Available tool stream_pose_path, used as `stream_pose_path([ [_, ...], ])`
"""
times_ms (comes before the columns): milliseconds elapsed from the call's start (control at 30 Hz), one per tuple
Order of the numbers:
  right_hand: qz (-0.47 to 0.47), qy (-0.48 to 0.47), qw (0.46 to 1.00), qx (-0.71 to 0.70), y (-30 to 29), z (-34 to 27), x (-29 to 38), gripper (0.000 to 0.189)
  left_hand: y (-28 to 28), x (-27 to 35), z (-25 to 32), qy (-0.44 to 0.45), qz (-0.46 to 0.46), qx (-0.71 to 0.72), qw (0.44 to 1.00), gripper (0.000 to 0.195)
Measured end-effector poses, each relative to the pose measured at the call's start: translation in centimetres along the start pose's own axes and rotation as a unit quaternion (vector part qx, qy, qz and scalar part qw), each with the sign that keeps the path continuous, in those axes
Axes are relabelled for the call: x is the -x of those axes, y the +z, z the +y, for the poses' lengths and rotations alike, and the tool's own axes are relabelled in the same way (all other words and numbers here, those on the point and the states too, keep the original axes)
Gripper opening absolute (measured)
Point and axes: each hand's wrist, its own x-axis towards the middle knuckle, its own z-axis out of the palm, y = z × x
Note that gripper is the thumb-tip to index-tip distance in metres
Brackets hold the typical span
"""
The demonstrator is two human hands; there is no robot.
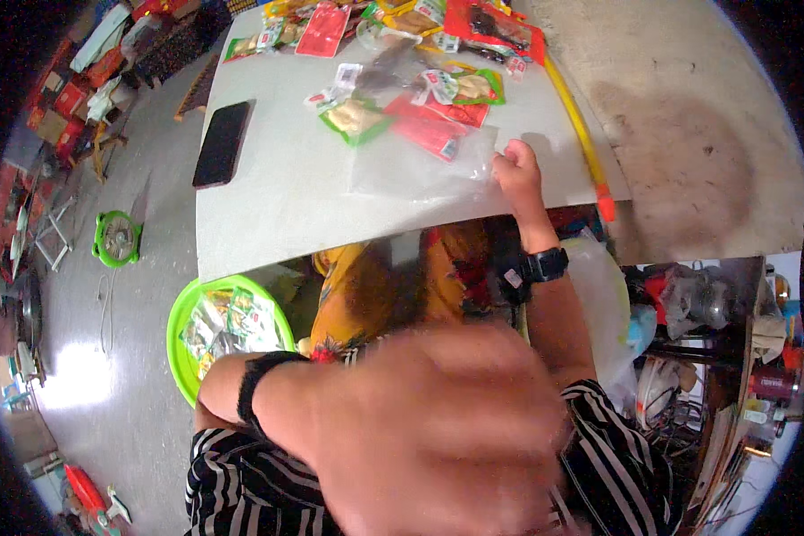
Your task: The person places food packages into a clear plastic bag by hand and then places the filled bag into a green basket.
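Observation:
My right hand pinches the right edge of a clear plastic bag lying on the white tabletop. Pink-red packets and a green-edged food packet show at the bag's far side; whether they are inside it or beside it I cannot tell. Another green-edged packet lies just beyond them. Close to the camera, my left hand is large and blurred with its back towards me. Its fingers look bent, and whatever may be in them is hidden.
More food packets are heaped at the table's far edge. A black phone lies at left, and a yellow strip runs along the right. Below the left corner stands a green basin of packets. A green fan is on the floor.

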Motion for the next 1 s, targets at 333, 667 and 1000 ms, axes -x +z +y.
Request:
stream_pose_path([
  [333,-0.089,0.145,0.985,-0.019,2.0,0.4,-1.2,0.056,1.1,17.8,-14.0,-0.539,0.084,-0.337,0.767,0.029],
  [667,-0.092,0.157,0.947,-0.265,2.9,-3.0,1.5,0.062,1.8,16.6,-16.2,-0.526,0.095,-0.445,0.718,0.040],
  [1000,-0.111,-0.132,0.972,-0.160,5.7,-5.1,3.9,0.055,2.9,12.6,-10.9,-0.287,-0.032,-0.449,0.846,0.051],
])
